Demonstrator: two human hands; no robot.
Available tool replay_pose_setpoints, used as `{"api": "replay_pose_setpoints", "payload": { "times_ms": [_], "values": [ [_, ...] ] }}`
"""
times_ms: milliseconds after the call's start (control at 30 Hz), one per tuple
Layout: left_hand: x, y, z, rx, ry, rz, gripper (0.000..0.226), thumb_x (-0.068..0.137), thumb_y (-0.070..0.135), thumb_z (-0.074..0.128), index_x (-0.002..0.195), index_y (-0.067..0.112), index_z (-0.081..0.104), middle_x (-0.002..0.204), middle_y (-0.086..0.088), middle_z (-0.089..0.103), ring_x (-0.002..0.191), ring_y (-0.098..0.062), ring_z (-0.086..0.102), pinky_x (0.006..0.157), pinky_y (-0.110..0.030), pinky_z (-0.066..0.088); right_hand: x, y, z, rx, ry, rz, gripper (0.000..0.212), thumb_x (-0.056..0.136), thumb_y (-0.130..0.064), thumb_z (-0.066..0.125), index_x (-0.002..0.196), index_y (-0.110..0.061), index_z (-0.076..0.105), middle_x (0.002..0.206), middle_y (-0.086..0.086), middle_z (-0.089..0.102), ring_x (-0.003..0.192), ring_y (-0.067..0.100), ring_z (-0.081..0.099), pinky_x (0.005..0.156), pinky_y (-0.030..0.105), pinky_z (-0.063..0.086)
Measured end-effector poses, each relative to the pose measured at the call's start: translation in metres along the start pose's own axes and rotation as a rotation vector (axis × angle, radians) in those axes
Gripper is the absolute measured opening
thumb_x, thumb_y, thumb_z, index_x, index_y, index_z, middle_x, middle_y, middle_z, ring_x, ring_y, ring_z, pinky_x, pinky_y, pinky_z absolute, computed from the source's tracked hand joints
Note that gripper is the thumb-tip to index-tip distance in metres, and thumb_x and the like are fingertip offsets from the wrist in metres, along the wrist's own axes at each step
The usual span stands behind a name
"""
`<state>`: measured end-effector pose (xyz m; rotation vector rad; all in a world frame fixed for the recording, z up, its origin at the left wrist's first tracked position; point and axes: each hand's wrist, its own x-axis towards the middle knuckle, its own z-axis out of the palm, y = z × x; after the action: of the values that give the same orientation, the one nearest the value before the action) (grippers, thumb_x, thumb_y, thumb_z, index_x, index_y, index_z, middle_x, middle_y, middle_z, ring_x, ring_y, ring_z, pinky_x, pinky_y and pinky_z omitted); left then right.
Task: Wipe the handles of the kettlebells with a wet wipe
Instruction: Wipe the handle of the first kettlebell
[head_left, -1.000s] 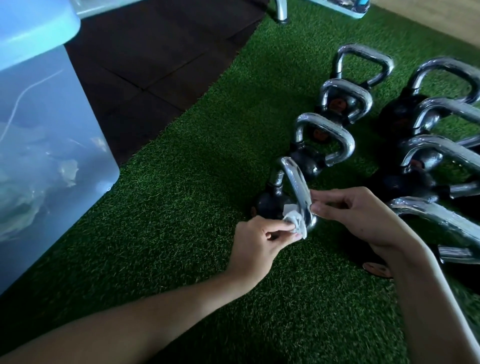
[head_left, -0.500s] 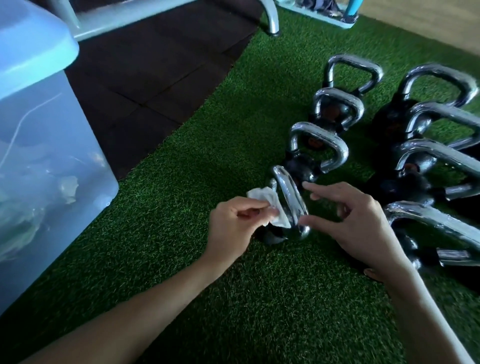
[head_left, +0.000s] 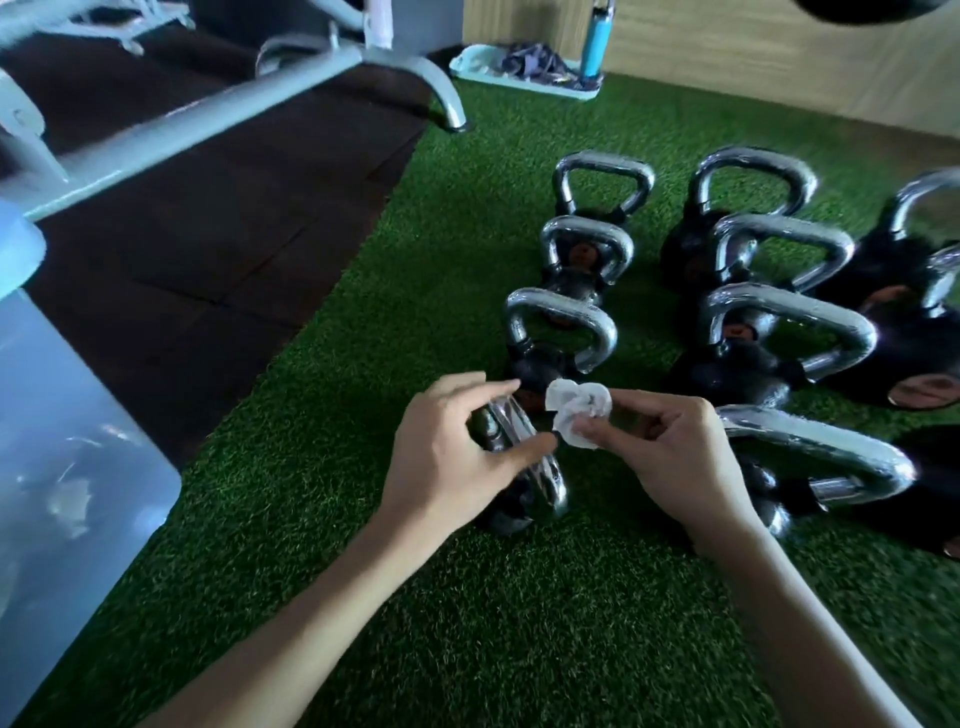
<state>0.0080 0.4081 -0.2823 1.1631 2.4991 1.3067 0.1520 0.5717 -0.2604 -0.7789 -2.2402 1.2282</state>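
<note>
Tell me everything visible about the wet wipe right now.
The wet wipe is a small white wad, crumpled into folds, and looks like soft damp cloth. The right hand pinches its lower edge, holding it in the air just right of the nearest kettlebell's chrome handle, which the left hand grips. It appears not to touch the handle.

Green turf (head_left: 519, 613), dark rubber floor tiles (head_left: 208, 291), pale wood wall (head_left: 727, 41) (dimly lit), grey metal frame (head_left: 208, 111)
</note>
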Motion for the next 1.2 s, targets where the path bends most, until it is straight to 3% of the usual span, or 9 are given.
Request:
{"api": "replay_pose_setpoints", "payload": {
  "times_ms": [100,267,500,633,733,800,900,1067,1200],
  "values": [
    [0.012,0.008,0.007,0.324,-0.158,0.018,0.111,0.056,0.09,0.066,0.148,0.03,0.05,0.155,0.003,0.047,0.133,-0.02,0.045,0.108,-0.036,0.043,0.001,0.009,-0.001,0.011,0.002,0.046,0.025,0.077,-0.037,0.085,0.101,-0.034,0.08,0.088,-0.019,0.077,0.08,0.002,0.072,0.071,0.023,0.053],
    [0.015,-0.002,0.0,0.315,-0.158,-0.061,0.112,0.047,0.093,0.067,0.145,0.041,0.051,0.153,0.017,0.047,0.136,-0.013,0.048,0.105,-0.045,0.048,0.004,0.021,0.004,0.021,-0.012,0.082,0.022,0.077,-0.033,0.085,0.098,-0.034,0.081,0.086,-0.02,0.077,0.079,-0.003,0.071,0.065,0.013,0.047],
    [-0.014,-0.033,-0.017,-0.066,-0.024,-0.092,0.11,0.047,0.079,0.082,0.144,0.036,0.054,0.148,0.016,0.052,0.131,0.015,0.044,0.111,-0.02,0.042,0.019,0.023,0.03,-0.042,-0.189,0.017,0.008,0.088,-0.033,0.076,0.095,-0.034,0.08,0.065,-0.023,0.069,0.053,0.0,0.057,0.053,0.02,0.04],
    [-0.029,-0.045,-0.019,-0.078,0.085,-0.167,0.113,0.048,0.071,0.087,0.146,0.027,0.053,0.133,0.02,0.056,0.103,0.034,0.048,0.094,-0.004,0.045,0.035,0.013,0.06,-0.099,-0.22,-0.047,0.01,0.089,-0.031,0.074,0.097,-0.034,0.08,0.067,-0.024,0.069,0.059,-0.003,0.06,0.053,0.013,0.039],
    [-0.031,-0.056,-0.024,-0.084,0.101,-0.201,0.109,0.05,0.08,0.083,0.142,0.027,0.058,0.131,0.011,0.064,0.104,0.017,0.06,0.093,-0.022,0.056,0.052,0.013,0.088,-0.154,-0.267,-0.104,0.01,0.085,-0.033,0.078,0.093,-0.029,0.082,0.077,-0.012,0.075,0.069,0.002,0.066,0.059,0.017,0.047],
    [-0.029,-0.062,-0.031,-0.057,0.077,-0.208,0.108,0.049,0.082,0.08,0.141,0.029,0.058,0.121,0.008,0.07,0.079,0.004,0.062,0.077,-0.029,0.06,0.059,0.017,0.107,-0.229,-0.306,-0.114,0.013,0.083,-0.037,0.079,0.09,-0.026,0.082,0.076,-0.009,0.075,0.067,0.004,0.065,0.059,0.021,0.049],
    [-0.028,-0.074,-0.041,-0.039,0.038,-0.182,0.106,0.049,0.082,0.078,0.14,0.031,0.058,0.122,0.004,0.069,0.06,0.009,0.055,0.07,-0.009,0.053,0.058,0.023,0.127,-0.287,-0.321,-0.121,0.012,0.083,-0.038,0.079,0.086,-0.027,0.081,0.07,-0.01,0.071,0.062,0.004,0.062,0.057,0.025,0.046],
    [-0.031,-0.101,-0.053,-0.154,-0.061,-0.171,0.12,0.047,0.09,0.071,0.144,0.022,0.051,0.139,0.004,0.055,0.12,0.008,0.058,0.101,-0.024,0.052,0.062,0.012,0.147,-0.134,-0.327,-0.163,0.016,0.084,-0.032,0.079,0.087,-0.017,0.081,0.076,0.003,0.073,0.07,0.018,0.064,0.063,0.029,0.046],
    [-0.034,-0.107,-0.055,-0.204,-0.09,-0.148,0.12,0.051,0.085,0.074,0.145,0.014,0.05,0.14,0.009,0.052,0.126,0.012,0.052,0.101,-0.021,0.051,0.063,0.004,0.156,-0.13,-0.301,-0.248,0.013,0.082,-0.028,0.081,0.093,-0.02,0.082,0.083,-0.004,0.073,0.074,0.006,0.063,0.069,0.02,0.047]
  ]
}}
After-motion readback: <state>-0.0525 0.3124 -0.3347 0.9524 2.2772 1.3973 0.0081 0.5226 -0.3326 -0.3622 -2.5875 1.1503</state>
